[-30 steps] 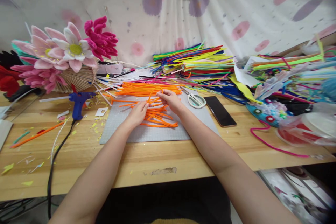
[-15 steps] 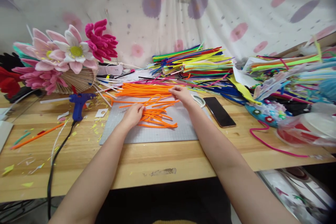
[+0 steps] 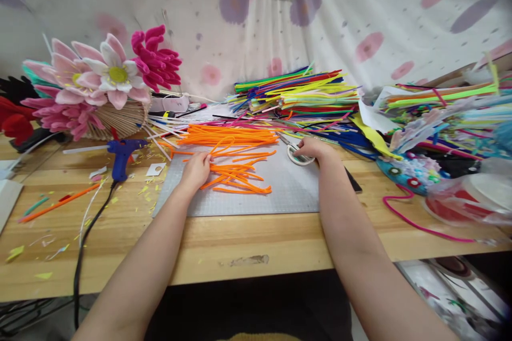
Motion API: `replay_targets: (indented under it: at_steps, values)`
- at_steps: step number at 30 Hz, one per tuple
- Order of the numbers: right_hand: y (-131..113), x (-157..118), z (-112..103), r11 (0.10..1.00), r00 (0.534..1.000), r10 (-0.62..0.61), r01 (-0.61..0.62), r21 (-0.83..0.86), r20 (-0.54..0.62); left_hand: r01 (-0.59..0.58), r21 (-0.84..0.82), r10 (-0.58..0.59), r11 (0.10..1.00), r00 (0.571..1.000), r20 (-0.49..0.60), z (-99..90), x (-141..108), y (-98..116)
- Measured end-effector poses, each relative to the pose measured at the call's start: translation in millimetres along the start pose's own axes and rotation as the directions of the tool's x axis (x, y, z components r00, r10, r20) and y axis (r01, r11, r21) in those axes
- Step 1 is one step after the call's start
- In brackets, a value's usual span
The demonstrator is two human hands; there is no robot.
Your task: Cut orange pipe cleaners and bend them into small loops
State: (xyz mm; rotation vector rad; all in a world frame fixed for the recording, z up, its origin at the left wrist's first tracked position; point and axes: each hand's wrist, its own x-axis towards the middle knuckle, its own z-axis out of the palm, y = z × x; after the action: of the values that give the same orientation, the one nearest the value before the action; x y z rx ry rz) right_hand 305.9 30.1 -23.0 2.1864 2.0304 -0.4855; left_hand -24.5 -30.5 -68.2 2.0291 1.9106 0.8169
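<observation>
Flowers (image 3: 117,75) in pink, white and magenta fill the far left of the wooden table (image 3: 248,245), and nearer lie a long orange stick (image 3: 64,202) and scattered yellow scraps. To their right a blue glue gun (image 3: 120,159) trails a black cord (image 3: 85,242) over the near edge. A small white card (image 3: 150,171) with a hole lies between the glue gun and the grey mat (image 3: 296,197).

Over the mat's left part, the left hand (image 3: 196,170) pinches a looped orange stem (image 3: 223,141) between thumb and fingers. Just beyond it, a thick orange bundle (image 3: 228,136) lies across the mat's far edge; to the right of the hand, loose orange stems (image 3: 240,177) lie crisscrossed on the mat. Farther back, a multicoloured bundle (image 3: 304,90) is stacked by the curtain.

At the mat's far right, the right hand (image 3: 317,148) is at the white handles of the scissors (image 3: 289,154); whether it has gripped them I cannot tell. A dark phone (image 3: 353,180) is mostly hidden by the right forearm. Farther right come a yellow strip (image 3: 372,136), a beaded blue piece (image 3: 416,170), a wavy magenta stem (image 3: 424,226) and a plastic-wrapped roll (image 3: 468,197).
</observation>
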Motion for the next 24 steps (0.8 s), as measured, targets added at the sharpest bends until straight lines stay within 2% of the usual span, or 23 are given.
replay_targets:
  at_steps: [4,8,12,14,16,19,20,21,22,23,24]
  values:
    - [1,-5,-5,1.000,1.000,0.005,-0.005,-0.006,0.002,0.052,-0.022,-0.052,0.998,0.998,-0.031,-1.1,1,0]
    - [23,-11,-17,0.989,1.000,0.020,-0.018,0.150,-0.016,0.060,-0.036,-0.062,0.998,0.997,-0.053,-0.3,2,-2]
    - [48,-27,-34,0.933,0.998,-0.023,0.001,0.359,0.057,0.052,-0.008,-0.053,0.999,0.998,-0.040,2.3,2,-3]
    - [49,-34,-39,0.888,0.997,-0.081,0.070,0.454,0.005,0.052,0.010,-0.051,0.999,0.998,-0.032,3.9,2,-2]
    - [39,-36,-39,0.824,0.983,-0.147,0.181,0.537,-0.106,0.054,0.019,-0.054,0.998,0.998,-0.042,5.2,2,-2]
    - [7,-27,-28,0.635,0.936,-0.215,0.351,0.688,-0.279,0.063,0.028,-0.061,0.998,0.996,-0.064,6.8,1,-2]
    - [-7,-23,-22,0.518,0.920,-0.227,0.392,0.761,-0.319,0.066,0.032,-0.063,0.997,0.996,-0.067,7.2,1,-2]
    - [-21,-19,-14,0.355,0.906,-0.265,0.410,0.840,-0.330,0.068,0.034,-0.066,0.997,0.995,-0.068,7.4,1,-3]
    - [-36,-16,-7,0.189,0.885,-0.345,0.391,0.901,-0.312,0.071,0.035,-0.068,0.997,0.995,-0.071,7.4,1,-3]
    - [-50,-14,1,0.064,0.869,-0.403,0.340,0.938,-0.287,0.075,0.034,-0.072,0.997,0.994,-0.076,7.2,2,-4]
    - [-62,-13,9,-0.023,0.853,-0.462,0.261,0.965,-0.242,0.079,0.032,-0.076,0.996,0.994,-0.084,6.8,2,-5]
